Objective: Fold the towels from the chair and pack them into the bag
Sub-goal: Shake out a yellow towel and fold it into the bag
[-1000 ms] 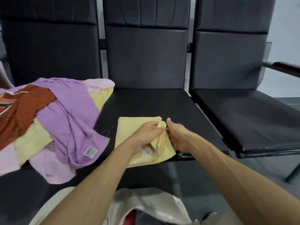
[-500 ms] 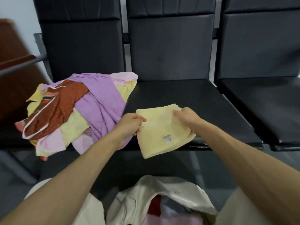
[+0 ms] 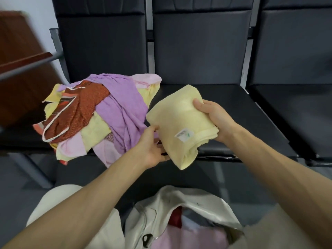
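The folded yellow towel [image 3: 177, 123] is off the seat and held in the air between both hands, in front of the middle chair seat [image 3: 224, 108] and above the open white bag [image 3: 179, 212] down by the person's lap. The right hand [image 3: 213, 117] is clamped on the towel's right edge, thumb on top and fingers wrapped underneath. The left hand [image 3: 152, 146] cups the lower left side from below, palm up, fingers half curled against the cloth rather than pinching it.

Handling-wise, it looks like plain terry: light, soft and floppy, not slippery, nothing to break. The only real worry is the fold coming undone, since the layered edges at the bottom right corner are already bulging loose near the little white label [image 3: 184, 134]. Best bet is probably to grip through all the layers at once near that open edge and support the underside, so it goes into the bag as one flat packet.

The bag already has pink and red cloth in it. The pile of unfolded towels [image 3: 100, 114] (purple, pink, yellow, a rust-red patterned one) sits on the left chair seat, just beside the left hand.
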### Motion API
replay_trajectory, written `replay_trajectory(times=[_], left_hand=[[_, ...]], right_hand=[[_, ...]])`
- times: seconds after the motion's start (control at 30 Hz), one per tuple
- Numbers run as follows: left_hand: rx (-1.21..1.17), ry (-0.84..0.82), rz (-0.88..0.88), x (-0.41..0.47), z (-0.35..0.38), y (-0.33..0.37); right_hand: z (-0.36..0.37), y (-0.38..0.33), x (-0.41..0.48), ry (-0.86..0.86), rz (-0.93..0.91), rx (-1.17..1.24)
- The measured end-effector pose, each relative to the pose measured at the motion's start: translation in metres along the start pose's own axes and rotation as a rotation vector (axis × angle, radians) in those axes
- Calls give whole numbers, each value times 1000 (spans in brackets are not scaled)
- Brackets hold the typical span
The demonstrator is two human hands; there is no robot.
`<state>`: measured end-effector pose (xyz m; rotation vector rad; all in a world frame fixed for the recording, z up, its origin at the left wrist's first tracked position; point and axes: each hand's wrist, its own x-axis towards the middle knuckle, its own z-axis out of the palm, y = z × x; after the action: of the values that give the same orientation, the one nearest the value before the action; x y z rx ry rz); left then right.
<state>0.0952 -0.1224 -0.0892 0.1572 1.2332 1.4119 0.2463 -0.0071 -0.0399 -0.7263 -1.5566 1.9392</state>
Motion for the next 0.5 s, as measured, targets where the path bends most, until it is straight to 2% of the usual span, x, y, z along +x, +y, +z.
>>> replay_trajectory(times=[0.1,0.3,0.4,0.5], left_hand=[[-5,-125,9,-21,-18,-8],[218,21,66,-44,-39,-68],[383,67,-6,-40,-49,-109],[636,15,-92,-33,-63,-142]], right_hand=[[-10,2,-18,-32,84,35],[-20,34,-60,36,314,-327],[-26,62,-80,-3,422,-464],[-30,105,-98,-50,541,-642]])
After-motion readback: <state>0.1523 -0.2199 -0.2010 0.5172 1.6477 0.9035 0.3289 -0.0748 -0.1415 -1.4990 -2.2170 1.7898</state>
